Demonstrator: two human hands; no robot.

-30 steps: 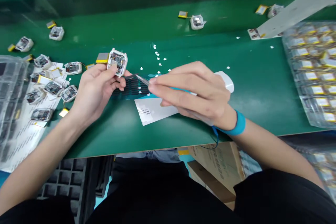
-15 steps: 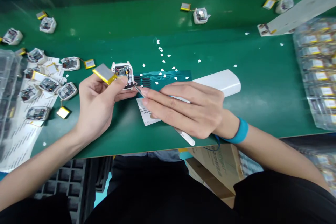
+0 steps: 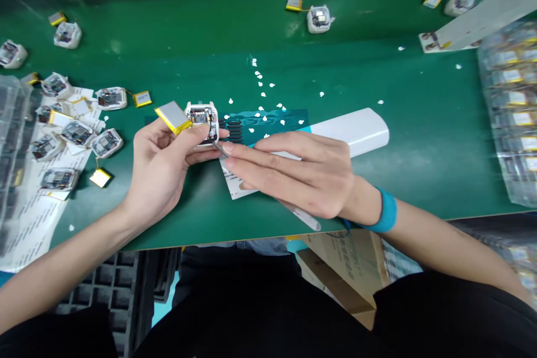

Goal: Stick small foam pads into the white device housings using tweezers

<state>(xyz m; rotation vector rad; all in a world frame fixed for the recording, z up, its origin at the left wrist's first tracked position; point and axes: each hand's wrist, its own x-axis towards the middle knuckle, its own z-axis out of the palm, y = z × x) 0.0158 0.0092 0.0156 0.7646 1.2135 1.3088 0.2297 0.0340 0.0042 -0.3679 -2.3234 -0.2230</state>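
Note:
My left hand (image 3: 161, 173) is closed around a white watch housing (image 3: 213, 117) with its circuit board facing up. A silver-and-yellow battery (image 3: 173, 115) sticks out to the left of the housing, above my left fingers. My right hand (image 3: 308, 173) pinches metal tweezers (image 3: 218, 147), whose tip is at the housing's lower right edge. Their back end shows below my palm. What lies between the tweezers' tips is too small to make out. Right beside the housing are several black strips (image 3: 235, 131) on a teal film (image 3: 289, 117).
Several housings with batteries (image 3: 78, 134) lie on printed paper at left. A white flat-sided object (image 3: 352, 131) and a printed sheet (image 3: 235, 185) lie under my right hand. Small white stickers (image 3: 263, 94) dot the green bench. Clear trays (image 3: 509, 179) stand at right, near a slanted metal bracket (image 3: 482, 22).
The housing and my left hand have shifted slightly right. The black strip earlier seen at the tweezers' tip no longer stands out there. The tweezers' back end has moved a little right.

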